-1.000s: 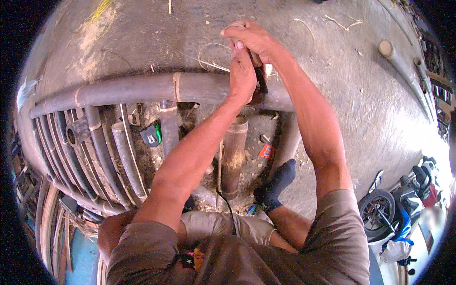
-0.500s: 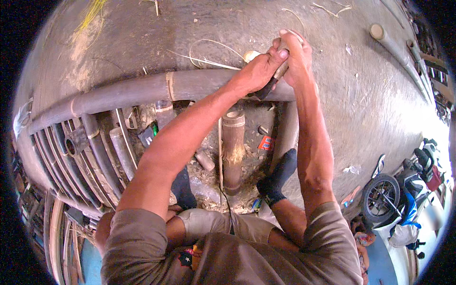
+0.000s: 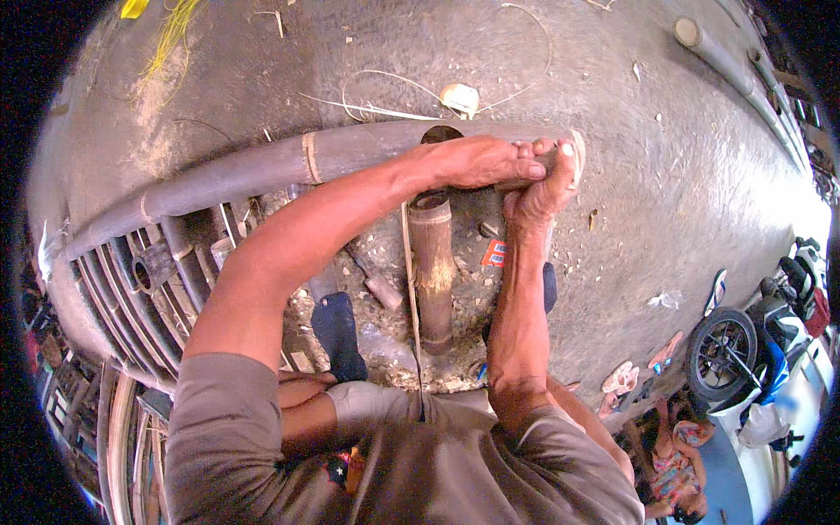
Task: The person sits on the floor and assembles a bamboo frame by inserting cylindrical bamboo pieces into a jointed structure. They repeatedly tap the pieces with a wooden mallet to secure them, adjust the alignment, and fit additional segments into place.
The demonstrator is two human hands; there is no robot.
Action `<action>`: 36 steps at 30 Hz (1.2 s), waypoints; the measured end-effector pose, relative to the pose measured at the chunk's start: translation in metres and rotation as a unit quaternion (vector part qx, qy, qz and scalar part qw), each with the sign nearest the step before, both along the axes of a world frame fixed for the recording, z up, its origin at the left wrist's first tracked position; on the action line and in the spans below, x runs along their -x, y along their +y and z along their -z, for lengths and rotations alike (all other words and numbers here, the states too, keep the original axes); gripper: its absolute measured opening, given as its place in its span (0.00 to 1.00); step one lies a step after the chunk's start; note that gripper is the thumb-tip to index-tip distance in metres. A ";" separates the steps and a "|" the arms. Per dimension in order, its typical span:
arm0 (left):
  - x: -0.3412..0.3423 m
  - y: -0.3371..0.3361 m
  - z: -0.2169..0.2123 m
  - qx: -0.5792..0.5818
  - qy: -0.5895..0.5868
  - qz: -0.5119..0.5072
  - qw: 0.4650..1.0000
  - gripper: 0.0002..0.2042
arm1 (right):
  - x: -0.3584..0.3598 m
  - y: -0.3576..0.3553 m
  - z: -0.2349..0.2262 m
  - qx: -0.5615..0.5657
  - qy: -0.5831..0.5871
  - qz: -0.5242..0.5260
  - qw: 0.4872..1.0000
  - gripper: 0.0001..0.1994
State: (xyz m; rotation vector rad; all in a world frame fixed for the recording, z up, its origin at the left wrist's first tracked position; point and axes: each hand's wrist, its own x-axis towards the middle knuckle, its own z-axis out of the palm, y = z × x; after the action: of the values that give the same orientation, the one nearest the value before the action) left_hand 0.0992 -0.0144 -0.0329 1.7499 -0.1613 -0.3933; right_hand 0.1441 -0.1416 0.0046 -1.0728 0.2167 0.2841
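Note:
A thick bamboo pole (image 3: 227, 171) lies across in front of me, with a dark hole (image 3: 442, 134) cut in its upper side. My left hand (image 3: 490, 163) reaches over the pole near its right end, fingers closed. Against it, my right hand (image 3: 544, 191) is closed with the thumb up. Between them a piece of wooden tool handle (image 3: 549, 160) shows; its blade is hidden from view. A short upright-lying bamboo piece (image 3: 432, 280) with a frayed middle sits below the hole, between my feet.
Slatted bamboo framing (image 3: 166, 289) extends at left. A wooden mallet-like piece (image 3: 382, 291), an orange packet (image 3: 494, 253) and shavings lie near my feet. Beyond the pole is a pale chunk (image 3: 459, 99). At right are bamboo poles (image 3: 735, 66), a motorbike (image 3: 744, 359) and a person (image 3: 678, 464).
Both hands have come down and nearer, turning from a raised grip to lie across the pole's right end. The hole in the pole and the pale chunk beyond it are now uncovered.

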 end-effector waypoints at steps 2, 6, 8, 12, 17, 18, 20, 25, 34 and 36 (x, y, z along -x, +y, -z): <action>-0.005 0.009 -0.019 -0.004 0.101 -0.071 0.992 0.34 | -0.009 0.012 -0.008 0.110 -0.056 -0.023 0.992 0.12; -0.010 0.056 -0.052 -0.058 0.157 -0.237 0.957 0.34 | -0.040 0.095 -0.021 0.164 -0.103 -0.071 0.979 0.17; 0.003 0.066 -0.040 -0.050 0.101 -0.354 0.929 0.39 | -0.042 0.134 -0.012 0.231 -0.155 -0.112 0.954 0.19; 0.030 0.063 -0.022 -0.065 -0.001 -0.463 0.884 0.43 | -0.019 0.155 -0.024 0.284 -0.235 -0.222 0.903 0.23; 0.055 0.039 -0.038 -0.031 -0.035 -0.557 0.829 0.38 | -0.004 0.157 -0.032 0.258 -0.242 -0.352 0.866 0.22; 0.059 0.032 -0.044 -0.007 -0.038 -0.586 0.810 0.35 | 0.000 0.158 -0.034 0.263 -0.253 -0.370 0.854 0.22; 0.069 0.024 -0.040 0.052 -0.064 -0.613 0.786 0.27 | 0.012 0.156 -0.042 0.275 -0.275 -0.409 0.826 0.23; 0.105 -0.023 0.017 -0.045 -0.110 -0.708 0.697 0.13 | 0.039 0.152 -0.052 0.292 -0.358 -0.525 0.715 0.23; 0.086 -0.062 -0.033 0.003 0.137 -0.697 0.704 0.21 | 0.062 0.127 -0.040 0.262 -0.393 -0.672 0.571 0.19; 0.058 -0.019 -0.061 -0.019 0.113 -0.604 0.788 0.26 | -0.010 0.130 -0.042 0.334 -0.307 -0.568 0.687 0.17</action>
State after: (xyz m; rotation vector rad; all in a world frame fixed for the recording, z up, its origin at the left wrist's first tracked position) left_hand 0.0415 -0.0334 0.0279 1.4807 1.1153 0.3566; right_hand 0.1538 -0.0112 0.0468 -1.8794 -1.1129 0.9808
